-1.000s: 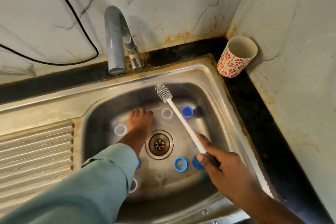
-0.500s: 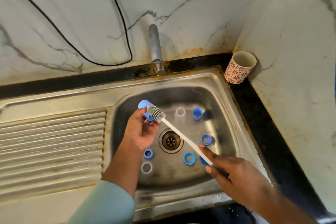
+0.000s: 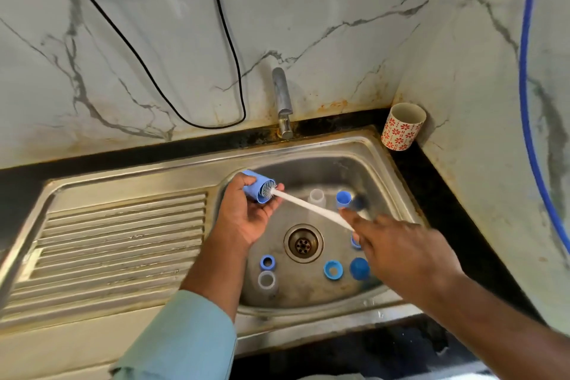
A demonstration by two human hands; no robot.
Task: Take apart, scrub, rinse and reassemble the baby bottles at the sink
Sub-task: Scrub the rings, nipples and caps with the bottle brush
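Left hand (image 3: 246, 216) holds a blue bottle part (image 3: 256, 187) over the sink's (image 3: 367, 145) left rim, grip curled round it. Right hand (image 3: 398, 244), grip pinching the handle, holds the white brush (image 3: 308, 207), bristles inside the part.

The bottle cap (image 3: 256, 187) in the left hand (image 3: 246, 219) was light blue, and the brush (image 3: 303, 206) entering it had grey bristles on a white handle. The sleeve (image 3: 185, 336) on that arm was pale teal. In the steel-grey sink (image 3: 382, 160), rust-stained along its rim, lay blue rings (image 3: 267, 262), a blue dome cap (image 3: 359, 268) and two translucent whitish bottles (image 3: 316, 196). The cup (image 3: 401, 129) in the corner was cream with a pattern of red flowers. The wall (image 3: 154, 40) was white marble with grey veins, crossed by a black cable (image 3: 228, 40) and a blue hose (image 3: 524, 71). The counter (image 3: 431, 194) was black.
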